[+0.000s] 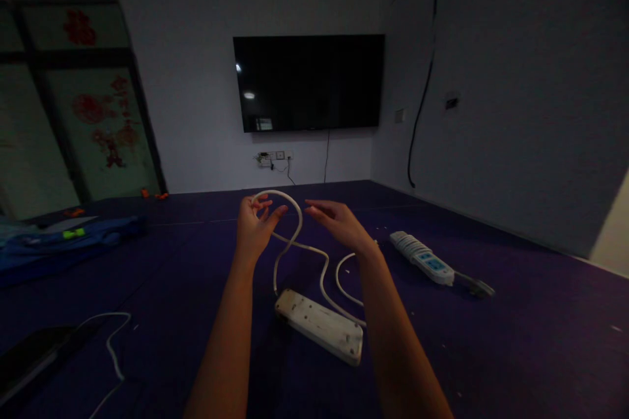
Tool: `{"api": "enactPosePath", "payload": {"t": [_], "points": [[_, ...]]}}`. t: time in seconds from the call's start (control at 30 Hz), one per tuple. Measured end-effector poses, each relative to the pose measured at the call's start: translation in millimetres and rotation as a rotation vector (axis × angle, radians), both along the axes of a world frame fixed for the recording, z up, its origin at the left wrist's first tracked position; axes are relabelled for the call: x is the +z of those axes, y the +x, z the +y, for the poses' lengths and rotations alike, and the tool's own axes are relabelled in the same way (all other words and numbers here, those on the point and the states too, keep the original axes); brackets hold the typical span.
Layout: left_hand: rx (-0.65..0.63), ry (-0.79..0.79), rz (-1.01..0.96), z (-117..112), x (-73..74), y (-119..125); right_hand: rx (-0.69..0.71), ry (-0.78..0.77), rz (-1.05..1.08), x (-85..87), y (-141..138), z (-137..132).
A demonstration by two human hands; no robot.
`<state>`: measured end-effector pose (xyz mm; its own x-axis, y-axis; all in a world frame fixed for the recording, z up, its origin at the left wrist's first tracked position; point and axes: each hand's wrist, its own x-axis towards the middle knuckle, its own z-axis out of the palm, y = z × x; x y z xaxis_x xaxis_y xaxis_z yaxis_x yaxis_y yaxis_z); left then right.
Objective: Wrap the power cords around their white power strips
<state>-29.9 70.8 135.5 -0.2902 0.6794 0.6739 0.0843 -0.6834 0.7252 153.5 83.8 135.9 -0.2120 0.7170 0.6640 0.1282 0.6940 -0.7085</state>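
Observation:
A white cord point(299, 213) rises in a loop from the end of a power strip point(322, 326). The strip lies on the purple floor between my forearms, its scuffed, screwed side facing up. My left hand point(256, 226) has its fingers curled round the top of the loop, with the thumb held apart. To the right of the loop, my right hand point(339, 222) is raised with fingers stretched forward and the thumb slightly below them. It appears to hold nothing. More of the cord curves over the floor and passes behind my right forearm.
A second power strip point(432, 265), its cord wound round it, lies to the right. At left are blue cloth point(98, 239), a dark flat object point(34, 357) and a thin white cable point(114, 353). A television point(309, 82) hangs on the far wall.

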Motion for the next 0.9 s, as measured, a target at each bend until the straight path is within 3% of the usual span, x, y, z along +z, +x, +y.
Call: {"api": "enactPosePath", "payload": {"t": [0.1, 0.27, 0.43, 0.57, 0.77, 0.9], "points": [[-0.013, 0.021, 0.041, 1.0, -1.6, 8.0, 0.294, -0.11, -0.221, -5.8, -13.1, -4.8], [-0.029, 0.052, 0.101, 2.4, -4.8, 16.8, 0.444, -0.155, -0.28, -15.4, -22.9, 2.7], [0.016, 0.017, 0.237, -2.9, -5.6, 8.3, 0.344, -0.218, -0.069, -17.3, -24.5, 10.4], [0.042, -0.231, 0.421, -5.1, -15.3, -5.4, 0.196, -0.257, 0.236, -12.6, -18.3, 12.8], [-0.103, -0.629, 0.7, 7.4, -42.4, -2.1, 0.125, -0.126, 0.599, -2.7, 2.7, 10.5], [-0.364, -0.844, 0.808, 10.8, -49.3, 10.8, 0.116, -0.036, 0.712, -0.2, 15.4, 11.0]]}}
